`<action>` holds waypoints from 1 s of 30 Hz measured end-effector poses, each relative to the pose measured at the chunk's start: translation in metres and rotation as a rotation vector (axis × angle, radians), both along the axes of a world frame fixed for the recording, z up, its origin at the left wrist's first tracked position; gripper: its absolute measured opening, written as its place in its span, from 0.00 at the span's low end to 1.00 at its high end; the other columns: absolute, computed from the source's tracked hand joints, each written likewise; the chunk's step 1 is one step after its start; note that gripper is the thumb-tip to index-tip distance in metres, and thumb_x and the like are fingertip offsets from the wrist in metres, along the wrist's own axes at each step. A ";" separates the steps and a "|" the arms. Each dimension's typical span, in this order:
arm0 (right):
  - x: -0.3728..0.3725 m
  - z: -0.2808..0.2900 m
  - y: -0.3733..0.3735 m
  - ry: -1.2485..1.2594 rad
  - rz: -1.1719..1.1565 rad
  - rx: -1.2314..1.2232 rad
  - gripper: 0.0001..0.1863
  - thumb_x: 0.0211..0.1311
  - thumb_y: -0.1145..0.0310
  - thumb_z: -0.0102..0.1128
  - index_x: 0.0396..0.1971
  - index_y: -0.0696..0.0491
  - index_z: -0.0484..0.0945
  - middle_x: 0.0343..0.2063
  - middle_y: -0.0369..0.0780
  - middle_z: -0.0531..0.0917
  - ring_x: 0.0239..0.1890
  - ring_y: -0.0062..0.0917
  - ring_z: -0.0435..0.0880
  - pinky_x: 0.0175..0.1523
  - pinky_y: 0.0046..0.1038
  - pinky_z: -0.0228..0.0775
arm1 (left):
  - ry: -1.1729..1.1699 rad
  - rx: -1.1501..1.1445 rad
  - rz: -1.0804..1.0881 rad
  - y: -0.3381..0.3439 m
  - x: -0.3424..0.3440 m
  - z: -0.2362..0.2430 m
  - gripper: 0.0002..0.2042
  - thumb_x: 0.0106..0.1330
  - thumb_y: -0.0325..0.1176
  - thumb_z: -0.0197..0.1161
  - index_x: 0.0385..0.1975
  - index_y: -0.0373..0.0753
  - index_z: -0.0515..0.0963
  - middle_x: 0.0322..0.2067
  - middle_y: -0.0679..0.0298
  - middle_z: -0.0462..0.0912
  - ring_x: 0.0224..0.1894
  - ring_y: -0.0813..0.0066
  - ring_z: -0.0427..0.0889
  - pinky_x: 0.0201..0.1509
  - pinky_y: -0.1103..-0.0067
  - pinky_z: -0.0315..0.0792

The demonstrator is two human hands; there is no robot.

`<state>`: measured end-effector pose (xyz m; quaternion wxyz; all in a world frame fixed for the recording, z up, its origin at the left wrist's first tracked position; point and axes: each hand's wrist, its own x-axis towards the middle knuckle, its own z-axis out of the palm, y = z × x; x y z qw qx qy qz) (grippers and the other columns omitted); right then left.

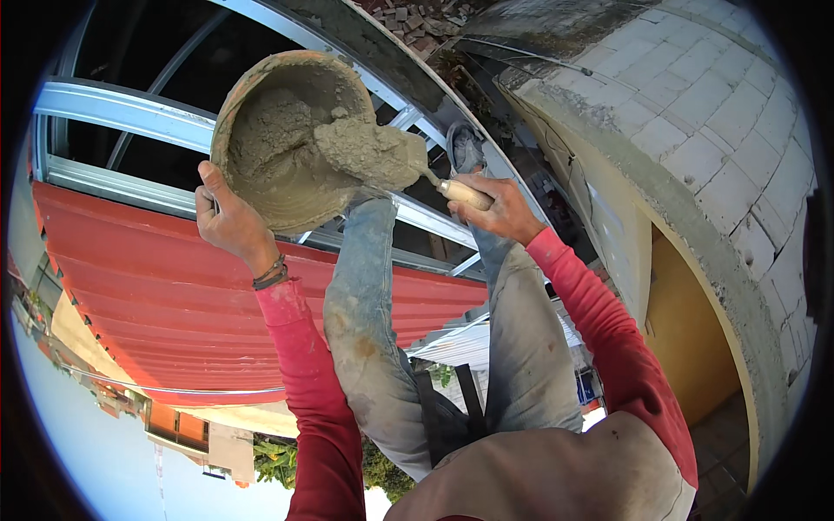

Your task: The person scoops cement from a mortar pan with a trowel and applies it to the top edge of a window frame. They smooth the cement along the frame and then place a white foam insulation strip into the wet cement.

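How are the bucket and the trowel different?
The bucket is big, round and hollow; the trowel is smaller, slimmer and wooden-handled. The left hand holds the bucket at its side, while the right hand grips the trowel. Both carry lumpy grey mortar.

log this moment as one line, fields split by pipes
left hand: holding bucket at its side | right hand: gripping trowel by wooden handle | trowel: loaded with grey mix | bucket: more mix inside
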<state>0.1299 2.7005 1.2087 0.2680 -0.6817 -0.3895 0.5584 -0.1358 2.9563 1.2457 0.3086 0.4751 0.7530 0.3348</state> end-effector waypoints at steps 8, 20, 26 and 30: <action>0.012 -0.038 -0.042 -0.512 0.015 -0.169 0.23 0.60 0.65 0.72 0.51 0.60 0.79 0.38 0.54 0.87 0.38 0.49 0.90 0.44 0.43 0.84 | 0.137 0.030 -0.005 0.007 0.011 0.005 0.33 0.76 0.59 0.64 0.16 0.40 0.61 0.19 0.73 0.62 0.25 0.81 0.60 0.32 0.77 0.62; -0.067 0.069 -0.005 -0.432 -0.199 -0.182 0.29 0.66 0.71 0.62 0.65 0.58 0.65 0.51 0.58 0.79 0.37 0.56 0.87 0.43 0.51 0.82 | 0.002 -0.037 -0.113 0.017 0.002 0.000 0.30 0.75 0.56 0.65 0.16 0.40 0.67 0.21 0.74 0.67 0.27 0.82 0.63 0.33 0.78 0.63; -0.031 0.094 0.044 -0.458 0.154 -0.110 0.33 0.68 0.69 0.64 0.71 0.50 0.64 0.46 0.50 0.82 0.36 0.48 0.88 0.35 0.46 0.82 | 0.144 0.052 -0.416 0.009 0.021 0.011 0.30 0.74 0.50 0.70 0.16 0.40 0.62 0.17 0.75 0.57 0.24 0.83 0.54 0.26 0.77 0.52; -0.059 0.036 0.099 -0.732 0.289 0.153 0.32 0.69 0.70 0.60 0.72 0.49 0.65 0.33 0.45 0.76 0.28 0.39 0.86 0.27 0.41 0.80 | 0.138 0.137 -0.530 0.003 0.048 0.031 0.29 0.72 0.47 0.72 0.17 0.38 0.64 0.15 0.72 0.57 0.21 0.81 0.54 0.23 0.77 0.51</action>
